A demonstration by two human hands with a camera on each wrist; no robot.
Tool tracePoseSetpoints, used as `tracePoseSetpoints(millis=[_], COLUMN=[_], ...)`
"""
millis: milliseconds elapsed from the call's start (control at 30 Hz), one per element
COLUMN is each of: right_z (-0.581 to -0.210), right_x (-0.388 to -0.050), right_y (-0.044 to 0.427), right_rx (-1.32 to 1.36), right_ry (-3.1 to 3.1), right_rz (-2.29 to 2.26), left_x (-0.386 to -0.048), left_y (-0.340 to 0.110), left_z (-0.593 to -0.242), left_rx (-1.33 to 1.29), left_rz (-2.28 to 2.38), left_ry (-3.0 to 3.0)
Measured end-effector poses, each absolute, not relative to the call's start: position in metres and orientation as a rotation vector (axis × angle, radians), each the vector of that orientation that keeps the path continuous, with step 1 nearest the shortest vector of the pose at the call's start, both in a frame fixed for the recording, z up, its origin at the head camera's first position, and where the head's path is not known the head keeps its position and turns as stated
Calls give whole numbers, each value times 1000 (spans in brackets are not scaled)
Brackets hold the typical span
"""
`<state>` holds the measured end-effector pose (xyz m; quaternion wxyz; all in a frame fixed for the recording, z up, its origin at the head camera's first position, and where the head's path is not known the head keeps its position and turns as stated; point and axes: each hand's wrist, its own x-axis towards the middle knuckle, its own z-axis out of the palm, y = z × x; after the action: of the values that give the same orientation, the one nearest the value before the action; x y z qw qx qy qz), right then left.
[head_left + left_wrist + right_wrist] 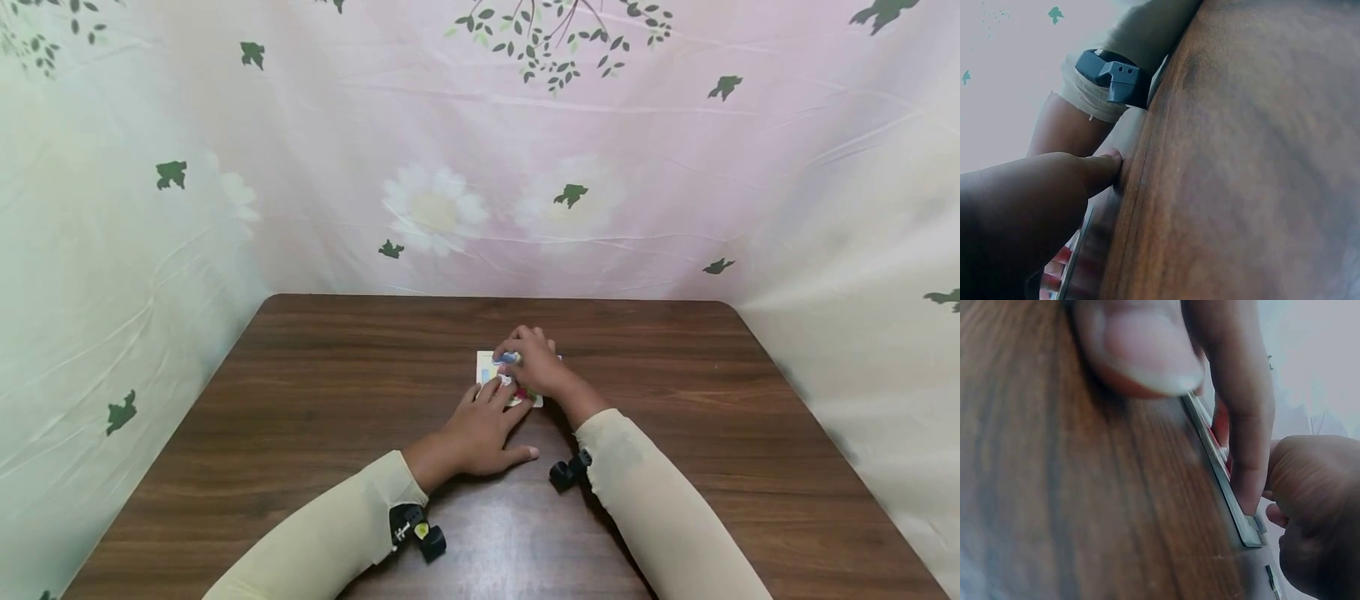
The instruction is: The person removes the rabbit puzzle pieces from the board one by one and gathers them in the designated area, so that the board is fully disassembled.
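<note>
A thin white board (483,360) with coloured pictures lies on the brown table, partly hidden under both hands. My left hand (480,433) rests with spread, straight fingers on its near edge, the thumb out to the side on the table. In the right wrist view the index finger (1244,437) of that hand presses on the board's edge (1225,487). Above the board, my right hand (536,364) pinches a small blue-and-white piece (507,357) between thumb and fingers. The piece's exact shape is too small to tell.
The wood-grain table (360,367) reaches out on all sides of the board. A printed cloth (322,183) with flowers and birds hangs behind it and along both sides. Small black cameras (431,542) are strapped to both wrists over the cream sleeves.
</note>
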<state>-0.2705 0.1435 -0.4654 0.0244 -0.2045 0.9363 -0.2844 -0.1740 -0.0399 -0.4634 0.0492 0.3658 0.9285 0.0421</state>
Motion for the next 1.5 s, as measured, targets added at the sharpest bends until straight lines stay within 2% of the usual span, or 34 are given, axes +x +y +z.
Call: tracePoseSetpoints(millis=[433,900,1500], right_z=[-464,-467,-462], right_x=[-268,-272,-268], right_y=[142,144,146], right_rx=[-733,-679,-676], right_ry=[2857,2823,2835], right_rz=[-937,-1096,-1056], left_x=[-174,-176,-175], left_y=[-41,-40,-41], left_z=[-464,-464,-462], left_rx=[1116,1114,1119], left_rz=[122,173,188], left_ry=[2824,2808,2803])
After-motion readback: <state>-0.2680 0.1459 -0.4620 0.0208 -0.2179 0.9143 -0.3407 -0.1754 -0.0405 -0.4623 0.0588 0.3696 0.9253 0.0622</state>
